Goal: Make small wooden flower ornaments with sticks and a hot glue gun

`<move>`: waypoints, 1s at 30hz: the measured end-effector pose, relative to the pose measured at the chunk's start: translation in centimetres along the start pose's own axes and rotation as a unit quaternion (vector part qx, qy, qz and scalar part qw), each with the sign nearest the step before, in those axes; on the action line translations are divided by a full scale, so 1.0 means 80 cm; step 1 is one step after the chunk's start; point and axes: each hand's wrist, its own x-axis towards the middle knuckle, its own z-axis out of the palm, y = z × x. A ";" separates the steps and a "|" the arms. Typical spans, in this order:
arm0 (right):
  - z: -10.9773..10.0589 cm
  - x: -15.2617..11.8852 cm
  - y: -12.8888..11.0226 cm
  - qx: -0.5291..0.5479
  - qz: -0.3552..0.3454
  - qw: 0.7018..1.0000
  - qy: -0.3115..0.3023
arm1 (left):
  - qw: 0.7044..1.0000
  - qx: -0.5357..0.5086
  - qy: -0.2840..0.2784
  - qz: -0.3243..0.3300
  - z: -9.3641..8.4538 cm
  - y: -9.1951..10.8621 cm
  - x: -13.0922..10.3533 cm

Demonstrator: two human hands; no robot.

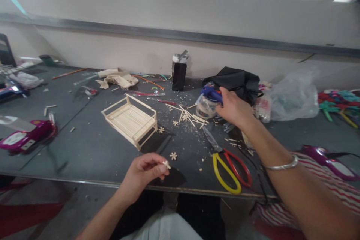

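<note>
Near the table's front edge my left hand [150,168] pinches a small pale wooden stick piece [167,164] between thumb and fingers. My right hand [234,107] reaches over the table with its fingers wrapped round a blue glue gun [210,93], whose front end is over a clear round container [206,108]. To the left of centre stands a small frame made of wooden sticks [131,120], with a slatted base and railed ends. A star-shaped stick flower [173,156] lies just beyond my left fingers, and another flower [161,130] is beside the frame.
Large scissors with yellow and red handles [229,170] lie blades away from me. Loose wooden sticks [191,115] and crumbs are scattered mid-table. Behind stand a black and white bottle [179,73] and a black bag [239,80]. A purple glue gun [28,135] sits at left.
</note>
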 end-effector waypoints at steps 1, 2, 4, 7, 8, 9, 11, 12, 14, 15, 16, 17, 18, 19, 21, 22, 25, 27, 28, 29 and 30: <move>-0.003 -0.004 0.001 -0.004 -0.008 1.000 0.008 | 1.000 0.002 -0.001 0.002 -0.001 -0.001 -0.001; -0.007 -0.012 0.001 -0.008 -0.017 0.999 0.027 | 1.000 0.004 -0.002 0.005 -0.002 -0.001 -0.002; -0.014 -0.037 0.003 0.001 -0.036 0.994 0.103 | 1.000 0.009 -0.004 0.007 -0.003 -0.002 -0.003; -0.014 -0.099 0.002 0.080 -0.069 0.965 0.240 | 1.000 0.014 -0.007 0.009 -0.004 -0.002 -0.004; -0.008 -0.122 0.001 0.108 -0.078 0.956 0.262 | 1.000 0.015 -0.008 0.010 -0.004 -0.001 -0.004; 0.001 -0.146 0.000 0.123 -0.088 0.954 0.260 | 1.000 0.016 -0.010 0.010 -0.004 -0.001 -0.003; 0.029 -0.187 -0.003 0.133 -0.107 0.960 0.224 | 1.000 0.024 -0.012 0.009 -0.004 -0.001 -0.003; 0.045 -0.203 -0.005 0.119 -0.109 0.964 0.212 | 0.999 0.030 -0.012 0.009 -0.004 -0.001 -0.003; 0.076 -0.227 -0.010 0.076 -0.087 0.977 0.178 | 0.999 0.043 -0.011 0.009 -0.005 0.000 -0.002; 0.088 -0.235 -0.012 0.060 -0.069 0.981 0.169 | 0.999 0.048 -0.011 0.010 -0.005 0.000 -0.002; 0.096 -0.240 -0.014 0.049 -0.056 0.985 0.159 | 0.999 0.053 -0.009 0.011 -0.005 0.000 -0.002; 0.101 -0.244 -0.015 0.046 -0.046 0.986 0.150 | 0.998 0.056 -0.006 0.011 -0.006 0.000 -0.001; 0.103 -0.245 -0.016 0.051 -0.044 0.988 0.142 | 0.998 0.060 -0.003 0.010 -0.006 0.000 -0.001; 0.103 -0.245 -0.015 0.063 -0.046 0.988 0.132 | 0.998 0.062 0.000 0.009 -0.006 -0.001 -0.001; 0.099 -0.238 -0.009 0.098 -0.047 0.987 0.122 | 0.998 0.064 0.010 0.006 -0.005 -0.001 0.000; 0.097 -0.231 -0.005 0.115 -0.041 0.985 0.125 | 0.998 0.062 0.020 0.004 -0.004 -0.001 0.000; 0.090 -0.207 0.005 0.118 0.003 0.983 0.137 | 0.996 0.070 0.058 0.008 -0.001 0.002 -0.001; 0.082 -0.197 0.006 0.103 0.027 0.988 0.113 | 0.990 0.108 0.083 0.020 0.000 0.007 -0.003; 0.075 -0.197 0.005 0.106 0.029 0.989 0.097 | 0.985 0.138 0.095 0.029 -0.001 0.010 -0.004; 0.068 -0.199 0.004 0.119 0.023 0.989 0.081 | 0.978 0.173 0.109 0.039 -0.003 0.013 -0.004; 0.060 -0.203 0.003 0.139 0.011 0.987 0.076 | 0.969 0.209 0.124 0.049 -0.006 0.016 -0.005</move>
